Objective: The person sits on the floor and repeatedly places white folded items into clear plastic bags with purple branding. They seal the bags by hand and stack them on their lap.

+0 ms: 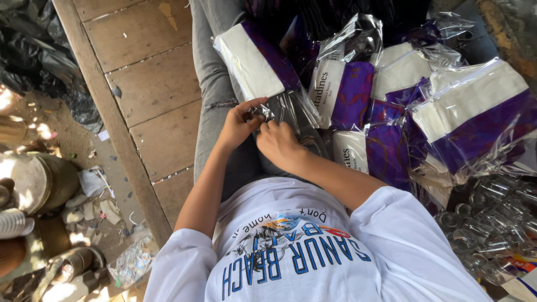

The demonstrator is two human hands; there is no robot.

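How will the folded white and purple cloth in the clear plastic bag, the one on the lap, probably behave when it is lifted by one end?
The bagged cloth would probably sag, since it is soft folded fabric with no visible stiffener. The glossy, crinkled clear film may slip in the fingers. It looks light for its size. The left hand and right hand pinch its loose open end, which looks floppy.

Two hands (238, 126) — about six bagged purple-and-white cloth packs (254, 59) — many small glasses (492, 223)
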